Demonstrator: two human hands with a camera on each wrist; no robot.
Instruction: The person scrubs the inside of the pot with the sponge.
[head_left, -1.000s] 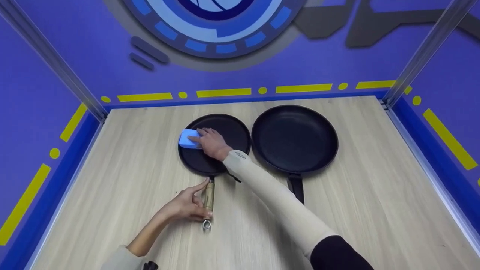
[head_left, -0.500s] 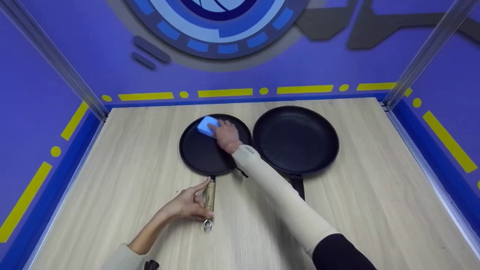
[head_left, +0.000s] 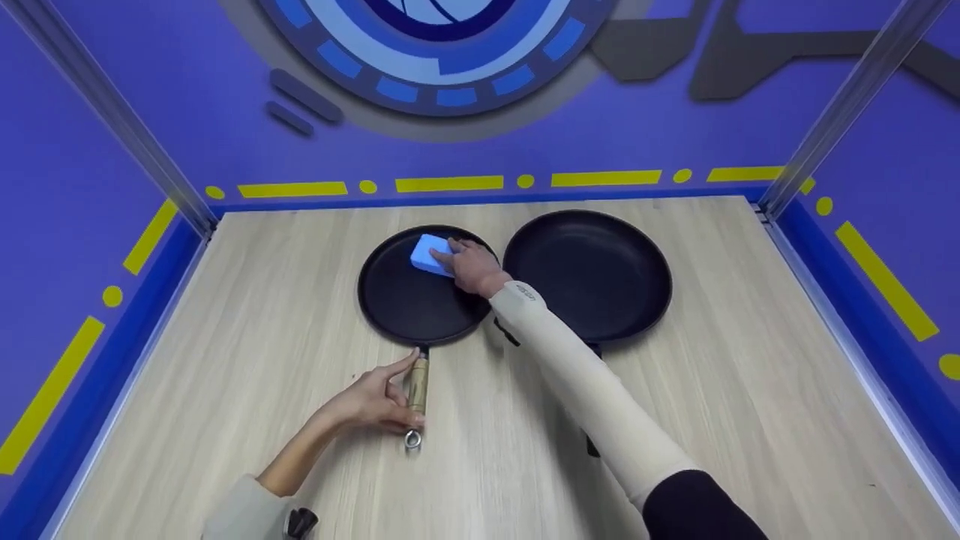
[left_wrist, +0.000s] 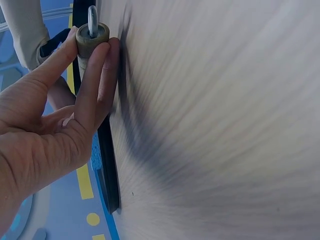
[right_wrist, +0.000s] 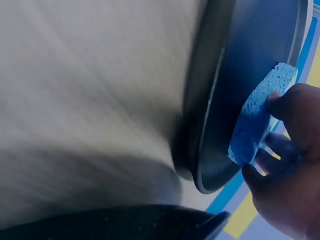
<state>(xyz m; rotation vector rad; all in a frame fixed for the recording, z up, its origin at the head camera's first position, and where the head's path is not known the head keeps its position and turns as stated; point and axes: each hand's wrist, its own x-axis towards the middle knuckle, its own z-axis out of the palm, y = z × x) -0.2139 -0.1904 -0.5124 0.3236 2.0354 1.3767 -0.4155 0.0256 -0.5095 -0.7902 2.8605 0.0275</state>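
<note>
A flat, shallow black pan (head_left: 405,300) lies on the table, its wood-look handle (head_left: 418,386) pointing toward the person. My left hand (head_left: 373,401) holds that handle between thumb and fingers; the left wrist view shows the handle's end and its metal ring (left_wrist: 93,22). Over the upper right part of the pan, my right hand (head_left: 474,266) grips a blue sponge (head_left: 431,253) against the cooking surface. In the right wrist view the thumb and fingertips pinch the sponge (right_wrist: 262,115) along its edges.
A larger, deeper black frying pan (head_left: 589,274) stands close on the right, its handle partly hidden under the right sleeve (head_left: 592,397). Blue panels with yellow marks (head_left: 450,183) border the wooden table (head_left: 247,337) at the back and sides.
The right hand has swept the sponge from the pan's left edge up and to the right across its surface. The left hand keeps its hold on the handle.
</note>
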